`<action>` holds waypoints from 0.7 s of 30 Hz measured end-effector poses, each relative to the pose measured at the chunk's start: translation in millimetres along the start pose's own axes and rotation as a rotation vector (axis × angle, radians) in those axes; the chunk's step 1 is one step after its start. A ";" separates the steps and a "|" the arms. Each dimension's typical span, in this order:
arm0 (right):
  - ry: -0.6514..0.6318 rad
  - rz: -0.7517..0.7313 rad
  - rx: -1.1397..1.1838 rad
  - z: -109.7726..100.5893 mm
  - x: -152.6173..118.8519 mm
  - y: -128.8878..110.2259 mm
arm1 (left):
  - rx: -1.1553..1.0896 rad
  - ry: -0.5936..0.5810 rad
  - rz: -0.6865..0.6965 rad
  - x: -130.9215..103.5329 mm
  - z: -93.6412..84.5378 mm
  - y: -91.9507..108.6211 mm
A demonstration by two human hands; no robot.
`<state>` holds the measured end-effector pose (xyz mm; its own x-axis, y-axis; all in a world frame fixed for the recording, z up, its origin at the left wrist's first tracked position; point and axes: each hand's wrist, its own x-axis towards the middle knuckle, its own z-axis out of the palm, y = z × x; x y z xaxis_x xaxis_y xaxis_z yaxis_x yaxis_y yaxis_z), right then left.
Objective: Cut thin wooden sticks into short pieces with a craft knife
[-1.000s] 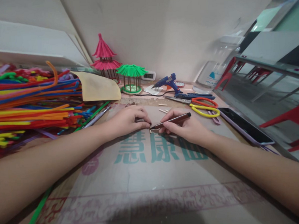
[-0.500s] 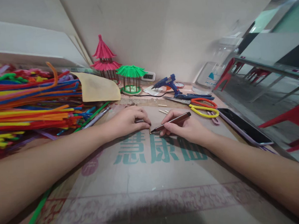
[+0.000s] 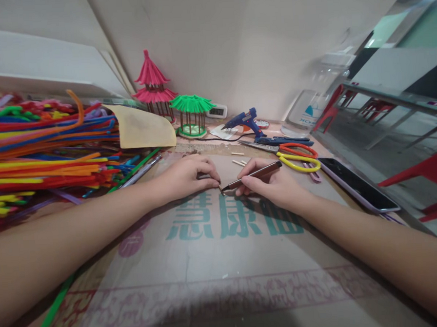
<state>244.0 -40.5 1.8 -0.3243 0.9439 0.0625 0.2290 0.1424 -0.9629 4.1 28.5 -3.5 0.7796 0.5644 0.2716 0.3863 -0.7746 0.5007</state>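
My left hand [image 3: 195, 173] pinches a short thin wooden stick [image 3: 221, 189] between thumb and fingertips, low over the printed board [image 3: 209, 266]. In my right hand [image 3: 265, 183] is a brown marker pen [image 3: 254, 175], gripped like a writing tool. Its dark tip points left and meets or nearly meets the stick; exact contact is too small to tell. Several pale short sticks [image 3: 237, 153] lie on the board just beyond my right hand.
Bundles of colourful pipe cleaners [image 3: 46, 167] fill the left. Behind stand a pink-roofed pagoda [image 3: 151, 81], a green-roofed pavilion [image 3: 192, 113], a small digital clock [image 3: 217, 112] and a blue glue gun [image 3: 243, 120]. Scissors [image 3: 299, 159] and a phone [image 3: 358, 183] lie right.
The marker and my right hand have shifted slightly right. The lower end of the stick has swung a little to the right. My left hand keeps nearly the same place.
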 end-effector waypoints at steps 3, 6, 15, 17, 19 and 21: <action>0.034 -0.006 0.004 -0.1 0.7 0.6 | -0.006 -0.004 -0.006 -0.2 -0.5 0.5; 0.015 -0.015 -0.018 0.1 1.2 1.0 | -0.001 -0.004 -0.010 -0.4 -0.6 0.4; -0.008 -0.031 -0.039 -0.7 1.2 3.2 | 0.067 0.020 0.117 -1.8 4.0 -3.3; -0.008 -0.025 -0.039 -0.5 1.3 3.0 | 0.071 0.019 0.152 -1.8 4.9 -3.8; -0.012 -0.017 -0.044 -0.1 1.5 2.5 | 0.072 0.020 0.157 -1.7 5.3 -4.0; -0.015 -0.013 -0.044 0.3 1.9 2.5 | 0.072 0.017 0.153 -1.7 5.5 -3.9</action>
<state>243.7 -38.4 -0.5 -0.3409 0.9374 0.0712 0.2649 0.1685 -0.9494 3.9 29.0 -10.4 0.8238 0.4426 0.3542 0.2987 -0.8700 0.3924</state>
